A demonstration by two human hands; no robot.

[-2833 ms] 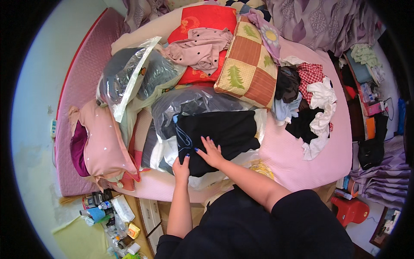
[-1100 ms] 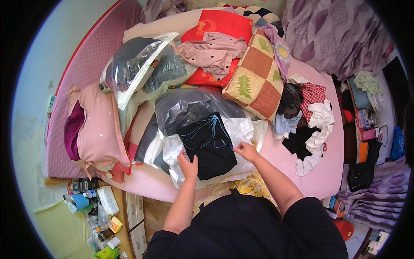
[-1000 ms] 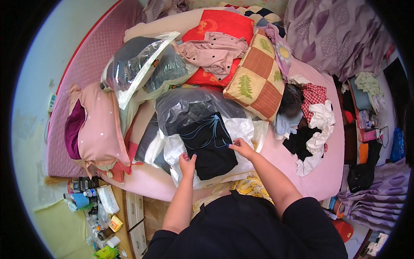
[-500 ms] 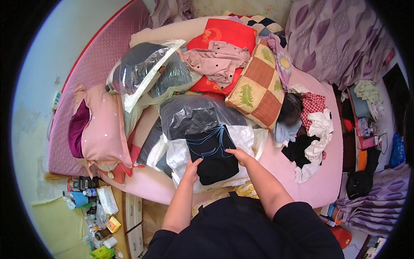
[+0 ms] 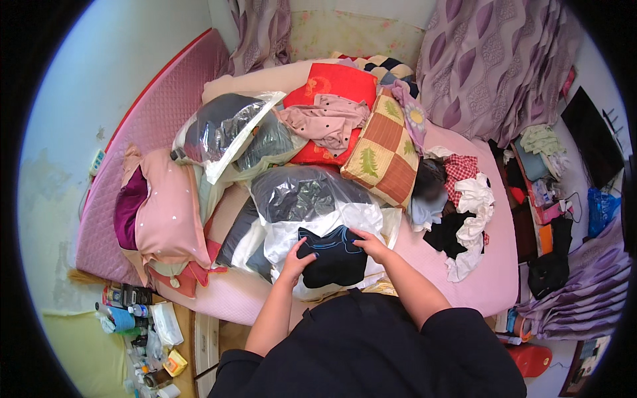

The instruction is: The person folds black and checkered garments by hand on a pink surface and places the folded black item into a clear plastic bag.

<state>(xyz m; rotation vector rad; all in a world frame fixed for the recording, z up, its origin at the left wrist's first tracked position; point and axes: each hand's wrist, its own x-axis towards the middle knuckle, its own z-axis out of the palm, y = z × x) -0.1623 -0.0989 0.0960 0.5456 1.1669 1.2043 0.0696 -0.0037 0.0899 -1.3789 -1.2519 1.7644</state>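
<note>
A folded black garment with thin blue trim [image 5: 334, 257] lies on a white plastic bag [image 5: 352, 219] at the near edge of the pink bed [image 5: 491, 272]. My left hand [image 5: 295, 260] presses on the garment's left edge, fingers spread. My right hand [image 5: 368, 244] grips its upper right edge. A clear plastic bag stuffed with dark clothes [image 5: 302, 194] lies just behind the garment.
Another filled clear bag [image 5: 225, 132] lies at the back left beside a pink pillow [image 5: 166, 212]. Red and patchwork cushions [image 5: 381, 149] and a loose clothes pile [image 5: 458, 212] sit to the right. Bottles and clutter [image 5: 142, 331] cover the floor at the lower left.
The black garment has been folded smaller, from a wide spread piece into a compact bundle. Both hands have drawn closer together on it. The view shifted slightly.
</note>
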